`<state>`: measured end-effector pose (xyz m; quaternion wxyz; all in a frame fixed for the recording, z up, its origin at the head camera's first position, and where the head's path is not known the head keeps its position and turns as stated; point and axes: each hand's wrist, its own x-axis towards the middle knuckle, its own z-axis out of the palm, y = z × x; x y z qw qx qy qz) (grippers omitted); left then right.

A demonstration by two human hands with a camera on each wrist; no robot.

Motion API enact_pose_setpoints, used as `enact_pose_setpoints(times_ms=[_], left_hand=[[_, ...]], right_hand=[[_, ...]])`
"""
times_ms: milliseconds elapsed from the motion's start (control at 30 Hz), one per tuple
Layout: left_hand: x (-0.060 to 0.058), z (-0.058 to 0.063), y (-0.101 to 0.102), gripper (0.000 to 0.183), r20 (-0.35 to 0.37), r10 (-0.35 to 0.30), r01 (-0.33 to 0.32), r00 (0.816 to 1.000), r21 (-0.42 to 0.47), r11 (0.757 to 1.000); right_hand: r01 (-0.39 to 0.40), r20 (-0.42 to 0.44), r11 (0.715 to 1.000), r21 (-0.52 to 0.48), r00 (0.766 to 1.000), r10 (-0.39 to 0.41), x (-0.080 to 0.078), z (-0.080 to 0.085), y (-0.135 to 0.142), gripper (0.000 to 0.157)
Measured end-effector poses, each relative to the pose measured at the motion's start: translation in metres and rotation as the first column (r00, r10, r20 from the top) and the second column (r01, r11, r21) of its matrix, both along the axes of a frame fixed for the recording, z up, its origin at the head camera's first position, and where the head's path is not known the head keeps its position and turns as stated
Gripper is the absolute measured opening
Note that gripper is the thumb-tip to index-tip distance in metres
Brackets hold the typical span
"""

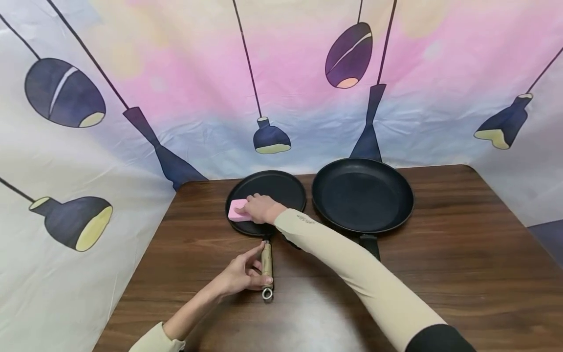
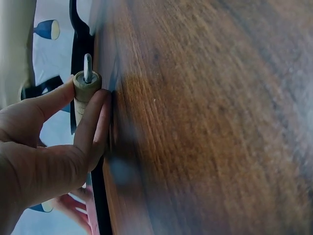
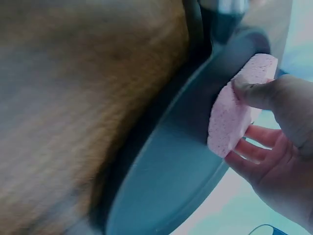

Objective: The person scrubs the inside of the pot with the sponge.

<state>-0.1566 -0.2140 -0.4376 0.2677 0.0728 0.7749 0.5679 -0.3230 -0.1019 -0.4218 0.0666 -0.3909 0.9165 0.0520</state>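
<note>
Right grip (image 1: 262, 209) pinched the pink sponge (image 1: 236, 211) between thumb and fingers, against the face of the small pan (image 1: 281, 186). Left grip (image 1: 242, 271) held that pan's wood-toned handle (image 1: 267, 261); the disc lay just beyond this grip, on the counter (image 1: 198, 244). Sponge judged very light, soft, compressible, hard to damage; best pinched by opposite sides. Pan judged rigid, heavier, probably slick-faced; handle seemed the surest hold. Appearance: sponge was blocky, finely pitted, rounded at corners. Pan was round, black, low-rimmed; handle ended in a metal ring (image 1: 267, 294) near the left grip. Larger pan (image 1: 362, 195) lay right of both grips.
</note>
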Motion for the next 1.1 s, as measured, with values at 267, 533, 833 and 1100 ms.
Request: enact_pose_setpoints(times_ms=[267, 533, 833, 1100], left_hand=[[0.004, -0.004, 0.001, 0.101, -0.033, 0.015, -0.015, 0.999, 0.002, 1.000], [0.003, -0.004, -0.001, 0.102, -0.028, 0.024, -0.024, 0.999, -0.003, 1.000], [0.004, -0.002, 0.000, 0.102, -0.031, 0.028, -0.028, 0.999, -0.008, 1.000], [0.004, -0.002, -0.002, 0.101, -0.023, 0.031, -0.031, 0.999, -0.028, 0.999]], right_hand=[[0.066, -0.038, 0.996, -0.052, 0.997, -0.068, -0.026, -0.011, -0.011, 0.054], [0.197, -0.146, 0.973, -0.124, 0.966, -0.214, -0.041, -0.024, -0.015, 0.037], [0.373, -0.156, 0.918, -0.138, 0.907, -0.392, -0.050, -0.023, 0.003, 0.044], [0.413, -0.077, 0.902, -0.129, 0.902, -0.424, -0.056, -0.016, 0.034, 0.039]])
